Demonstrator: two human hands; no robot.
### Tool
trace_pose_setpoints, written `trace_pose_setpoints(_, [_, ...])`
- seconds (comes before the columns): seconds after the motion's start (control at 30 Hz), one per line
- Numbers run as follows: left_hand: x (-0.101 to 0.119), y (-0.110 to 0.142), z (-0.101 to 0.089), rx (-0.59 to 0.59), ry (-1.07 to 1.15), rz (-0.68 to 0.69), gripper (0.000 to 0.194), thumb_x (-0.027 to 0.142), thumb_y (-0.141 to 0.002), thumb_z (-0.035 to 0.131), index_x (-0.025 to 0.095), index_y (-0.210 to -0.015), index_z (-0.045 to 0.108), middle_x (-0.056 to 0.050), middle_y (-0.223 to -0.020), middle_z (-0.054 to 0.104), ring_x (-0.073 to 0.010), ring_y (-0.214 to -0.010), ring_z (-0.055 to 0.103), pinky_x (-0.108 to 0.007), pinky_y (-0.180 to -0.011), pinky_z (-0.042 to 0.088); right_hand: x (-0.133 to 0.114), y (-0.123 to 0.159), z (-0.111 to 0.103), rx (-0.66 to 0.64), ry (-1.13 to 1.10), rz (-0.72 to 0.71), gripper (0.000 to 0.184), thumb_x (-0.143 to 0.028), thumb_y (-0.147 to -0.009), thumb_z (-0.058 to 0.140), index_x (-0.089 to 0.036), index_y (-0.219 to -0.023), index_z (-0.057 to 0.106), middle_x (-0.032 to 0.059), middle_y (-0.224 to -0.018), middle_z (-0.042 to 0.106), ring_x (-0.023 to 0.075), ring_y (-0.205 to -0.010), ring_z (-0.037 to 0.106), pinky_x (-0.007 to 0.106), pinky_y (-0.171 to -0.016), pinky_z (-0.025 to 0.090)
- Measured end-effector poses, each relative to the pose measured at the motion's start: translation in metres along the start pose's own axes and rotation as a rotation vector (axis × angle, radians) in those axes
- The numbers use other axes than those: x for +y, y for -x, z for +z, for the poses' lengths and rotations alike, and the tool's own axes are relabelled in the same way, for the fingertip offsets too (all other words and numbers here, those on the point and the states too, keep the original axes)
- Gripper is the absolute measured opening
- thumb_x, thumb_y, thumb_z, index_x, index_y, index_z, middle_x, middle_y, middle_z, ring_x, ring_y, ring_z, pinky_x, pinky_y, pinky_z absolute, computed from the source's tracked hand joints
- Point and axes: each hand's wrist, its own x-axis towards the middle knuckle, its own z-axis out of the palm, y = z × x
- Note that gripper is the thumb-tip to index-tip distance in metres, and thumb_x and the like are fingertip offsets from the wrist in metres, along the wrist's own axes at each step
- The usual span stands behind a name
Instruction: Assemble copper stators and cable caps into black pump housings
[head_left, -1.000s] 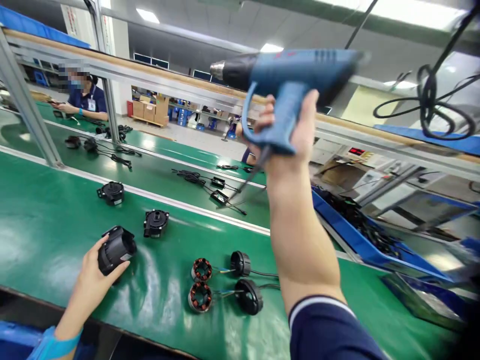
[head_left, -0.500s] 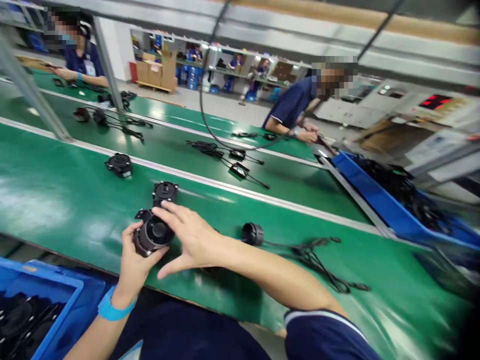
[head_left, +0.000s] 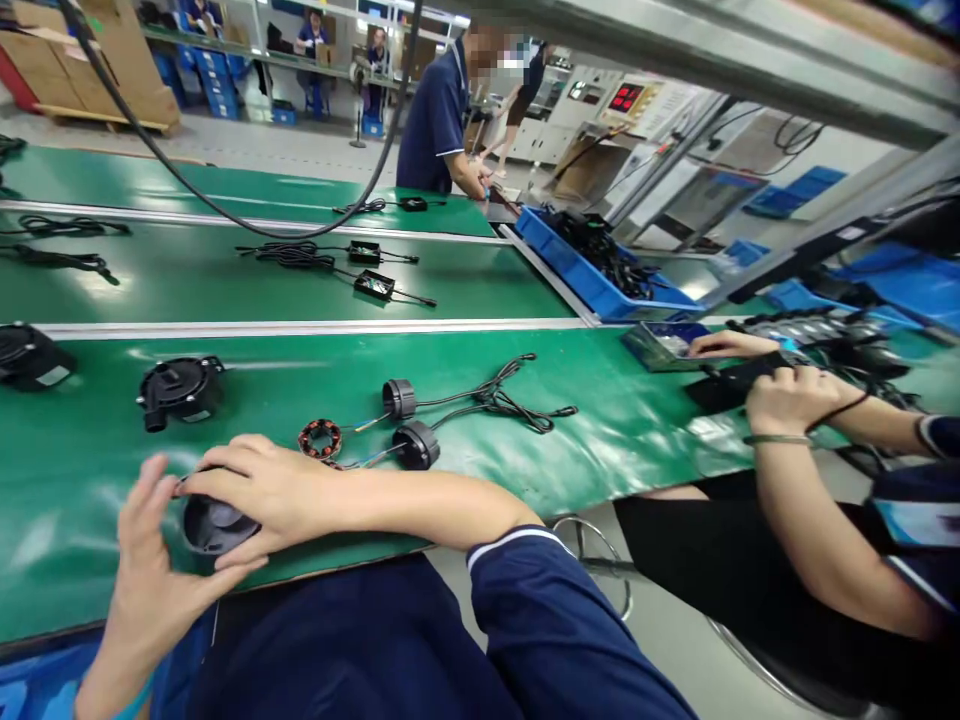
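A black round motor housing (head_left: 214, 528) stands near the front edge of the green bench, its open top facing up. My right hand (head_left: 289, 492) reaches over it from the right, fingers and thumb gripping its rim. At the housing's left side, my left hand (head_left: 146, 565) is spread open, thumb stretched along the front; whether its fingertips touch is unclear. Behind sits a black pump-like part (head_left: 180, 390), and another black housing (head_left: 34, 358) lies far left. A copper-wound stator ring (head_left: 320, 440) is wired to a black cap (head_left: 399, 398); a second cap (head_left: 416, 445) lies nearer, its stator mostly hidden by my arm.
Cables with small black boxes (head_left: 373, 285) lie on the middle lane. A blue bin (head_left: 592, 280) full of black parts stands at the back right. A co-worker's hands (head_left: 791, 405) handle a black item at right. A black cable (head_left: 255, 228) hangs across the view.
The heat gun has left my right hand, which now grips the housing. My left hand has loosened from the housing and spread. The view has swung right, bringing the neighbouring worker into sight.
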Motion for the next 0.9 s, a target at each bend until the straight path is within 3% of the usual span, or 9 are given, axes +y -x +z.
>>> trace_pose_setpoints(0.13, [0.008,-0.010,0.003,-0.017,-0.126,0.089,0.074,0.069,-0.070,0.082,0.042,-0.135,0.059,-0.005,-0.136,0.054,-0.0428,-0.136,0.047,-0.073,-0.117,0.037,0.005,0.021,-0.023,0.025,-0.019,0.050,0.061,-0.053,-0.097,0.068,-0.010,-0.138,0.055,0.0167,-0.152,0.052,0.0204,-0.143,0.045,0.030,-0.124,0.030])
trace_pose_setpoints(0.23, [0.019,-0.007,0.004,0.035,-0.207,0.057,0.047,0.058,-0.078,0.081,0.027,-0.112,0.067,-0.013,-0.133,0.049,-0.0421,-0.136,0.046,-0.068,-0.112,0.044,0.015,0.060,-0.063,0.079,-0.179,0.208,0.037,-0.049,-0.103,0.061,-0.016,-0.120,0.065,0.0070,-0.123,0.072,0.0162,-0.118,0.065,0.029,-0.107,0.047])
trace_pose_setpoints(0.33, [0.027,-0.001,0.005,0.068,-0.221,0.033,0.049,0.055,-0.076,0.084,0.024,-0.109,0.066,-0.015,-0.136,0.047,-0.0415,-0.138,0.045,-0.066,-0.111,0.045,0.028,0.099,-0.091,-0.087,-0.129,0.435,0.036,-0.049,-0.101,0.064,-0.015,-0.110,0.069,0.0078,-0.103,0.074,0.0229,-0.097,0.069,0.038,-0.092,0.051])
trace_pose_setpoints(0.47, [0.033,0.009,0.009,0.117,-0.223,0.041,0.061,0.049,-0.073,0.089,0.023,-0.120,0.061,-0.014,-0.139,0.050,-0.0388,-0.135,0.050,-0.062,-0.111,0.047,0.029,0.124,-0.095,-0.414,-0.011,0.464,0.030,-0.039,-0.089,0.081,-0.013,-0.101,0.070,0.0092,-0.094,0.072,0.0267,-0.094,0.065,0.042,-0.090,0.047])
trace_pose_setpoints(0.57, [0.036,0.017,0.014,0.189,-0.264,0.064,0.070,0.047,-0.069,0.092,0.022,-0.124,0.058,-0.014,-0.134,0.055,-0.0369,-0.127,0.055,-0.059,-0.106,0.050,0.022,0.128,-0.085,-0.461,-0.345,0.492,0.020,-0.030,-0.093,0.076,-0.016,-0.085,0.063,0.0009,-0.077,0.065,0.0168,-0.073,0.060,0.031,-0.076,0.045])
trace_pose_setpoints(0.63, [0.038,0.021,0.017,0.225,-0.288,0.048,0.073,0.048,-0.067,0.093,0.022,-0.125,0.056,-0.014,-0.133,0.055,-0.0370,-0.127,0.055,-0.059,-0.105,0.050,0.017,0.130,-0.073,-0.409,-0.748,0.557,0.024,-0.038,-0.097,0.068,-0.017,-0.088,0.061,0.0023,-0.083,0.069,0.0150,-0.073,0.062,0.028,-0.071,0.047])
trace_pose_setpoints(0.73, [0.039,0.024,0.020,0.263,-0.295,0.022,0.076,0.048,-0.066,0.093,0.022,-0.125,0.054,-0.014,-0.133,0.054,-0.0366,-0.126,0.055,-0.057,-0.104,0.051,0.006,0.135,-0.050,-0.232,-1.266,0.654,0.034,-0.050,-0.101,0.061,-0.017,-0.092,0.060,0.0137,-0.118,0.072,0.0216,-0.107,0.070,0.035,-0.090,0.054])
trace_pose_setpoints(0.8, [0.039,0.025,0.021,0.281,-0.283,0.014,0.078,0.047,-0.065,0.094,0.022,-0.126,0.052,-0.013,-0.133,0.054,-0.0361,-0.127,0.055,-0.056,-0.104,0.051,-0.003,0.140,-0.038,-0.081,-1.422,0.660,0.035,-0.051,-0.100,0.062,-0.018,-0.089,0.059,0.0167,-0.133,0.067,0.0248,-0.125,0.065,0.042,-0.102,0.052])
trace_pose_setpoints(0.9, [0.038,0.026,0.025,0.306,-0.272,0.021,0.084,0.045,-0.062,0.096,0.023,-0.128,0.049,-0.013,-0.133,0.053,-0.0347,-0.126,0.055,-0.054,-0.103,0.051,-0.021,0.141,-0.035,0.049,-1.366,0.543,0.029,-0.046,-0.101,0.061,-0.019,-0.090,0.062,0.0159,-0.144,0.060,0.0258,-0.135,0.059,0.048,-0.110,0.048])
